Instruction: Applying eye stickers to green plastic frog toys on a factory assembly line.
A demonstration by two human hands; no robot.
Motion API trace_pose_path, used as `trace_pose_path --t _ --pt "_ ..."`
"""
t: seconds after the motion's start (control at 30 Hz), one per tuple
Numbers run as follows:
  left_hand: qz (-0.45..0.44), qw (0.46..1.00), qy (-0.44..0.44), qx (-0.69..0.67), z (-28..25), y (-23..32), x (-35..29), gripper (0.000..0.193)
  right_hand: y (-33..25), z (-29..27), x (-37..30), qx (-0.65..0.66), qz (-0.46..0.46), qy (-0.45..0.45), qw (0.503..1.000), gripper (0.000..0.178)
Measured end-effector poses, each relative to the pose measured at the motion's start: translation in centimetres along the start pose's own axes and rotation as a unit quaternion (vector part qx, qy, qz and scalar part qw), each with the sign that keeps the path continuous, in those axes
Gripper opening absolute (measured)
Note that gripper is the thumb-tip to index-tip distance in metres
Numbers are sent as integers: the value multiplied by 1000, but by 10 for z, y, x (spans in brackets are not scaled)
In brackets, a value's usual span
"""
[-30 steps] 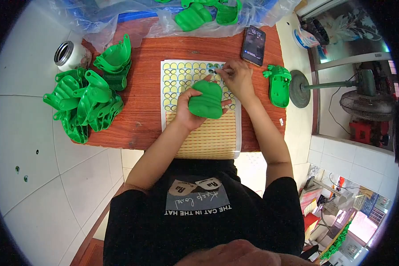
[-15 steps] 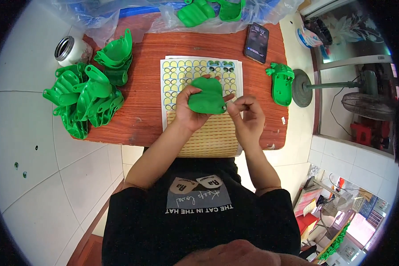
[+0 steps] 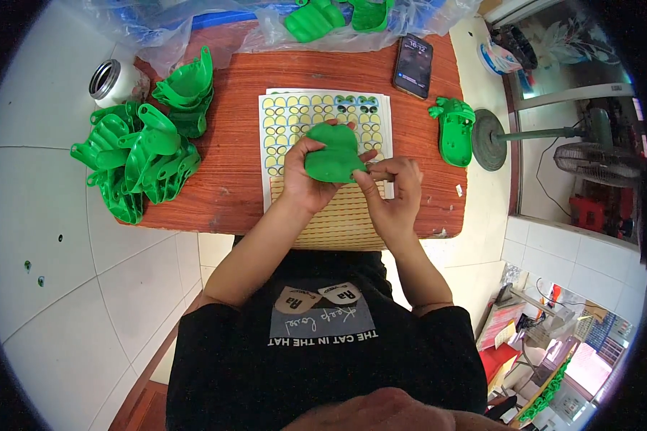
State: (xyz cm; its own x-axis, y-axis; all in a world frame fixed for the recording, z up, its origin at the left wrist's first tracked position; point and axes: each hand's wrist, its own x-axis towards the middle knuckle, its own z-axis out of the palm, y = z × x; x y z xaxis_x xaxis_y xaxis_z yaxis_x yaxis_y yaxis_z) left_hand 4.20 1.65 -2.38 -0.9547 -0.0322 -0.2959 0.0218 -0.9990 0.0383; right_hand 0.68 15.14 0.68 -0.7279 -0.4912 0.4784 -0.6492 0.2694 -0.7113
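Two hands of ours meet at one green molded piece (image 3: pixel 331 154), held over the middle of a printed sheet (image 3: pixel 277 111). Our left hand (image 3: pixel 300 179) has its fingers curled around the piece from below, thumb along the left edge, fingertips showing beyond the far and right edges. Our right hand (image 3: pixel 399 188) brings thumb and forefinger nearly together at the piece's lower right corner, the thumb touching it; we cannot tell whether they pinch the edge or something small. Its other fingers are bent.

The sheet lies on our reddish-brown worktop (image 3: pixel 230 144), with pale yellow ovals in rows and a few dark eye shapes at its upper right. To our left we have a heap of green pieces (image 3: pixel 133 158) beside a white jar (image 3: pixel 129 87). On the right are a phone (image 3: pixel 413 66) and a green clog-shaped piece (image 3: pixel 455 136). Clear plastic sheeting (image 3: pixel 237 44) covers the far edge.
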Motion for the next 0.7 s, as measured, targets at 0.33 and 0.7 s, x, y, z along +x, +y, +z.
trace_pose_path --t 0.33,0.7 --pt "-79 996 32 25 -11 16 10 42 91 26 61 -125 -43 -82 988 11" --pt "-99 995 4 -9 -19 20 10 42 108 41 81 -208 -156 -109 960 8"
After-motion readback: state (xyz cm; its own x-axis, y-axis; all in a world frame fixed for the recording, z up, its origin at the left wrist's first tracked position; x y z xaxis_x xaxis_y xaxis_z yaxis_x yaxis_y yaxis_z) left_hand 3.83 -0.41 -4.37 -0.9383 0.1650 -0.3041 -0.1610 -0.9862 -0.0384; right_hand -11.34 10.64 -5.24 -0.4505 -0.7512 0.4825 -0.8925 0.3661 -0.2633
